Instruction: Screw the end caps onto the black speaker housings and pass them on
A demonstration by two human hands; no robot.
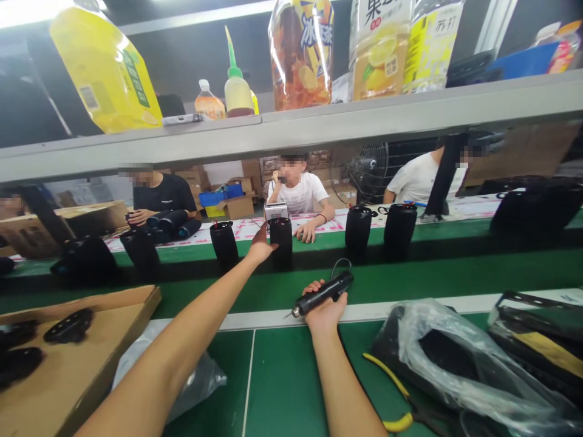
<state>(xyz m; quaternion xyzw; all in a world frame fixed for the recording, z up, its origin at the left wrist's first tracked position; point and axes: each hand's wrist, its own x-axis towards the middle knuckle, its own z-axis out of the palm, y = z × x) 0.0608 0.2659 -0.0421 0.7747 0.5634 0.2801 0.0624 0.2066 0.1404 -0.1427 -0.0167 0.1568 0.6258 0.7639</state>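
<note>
My left hand [261, 247] reaches out to a black cylindrical casing [281, 243] standing on the green belt. Its thumb lies against the casing's near left side, and the other fingers are partly hidden behind it. In my right hand [327, 311], palm up, rests a black electric screwdriver [322, 294], its bit pointing left and its cord looping at the back end. The fingers curl around its body. Another black casing [224, 243] with red wires on top stands to the left. Two more, a casing [357, 227] and its neighbour [399, 229], stand to the right.
An open cardboard box [113, 340] with black parts lies left, beside a clear plastic bag [195, 379]. Yellow-handled pliers [396, 422] and a plastic-wrapped black item [437, 358] lie right. A shelf [291, 127] with bottles crosses above. Several people sit across the belt.
</note>
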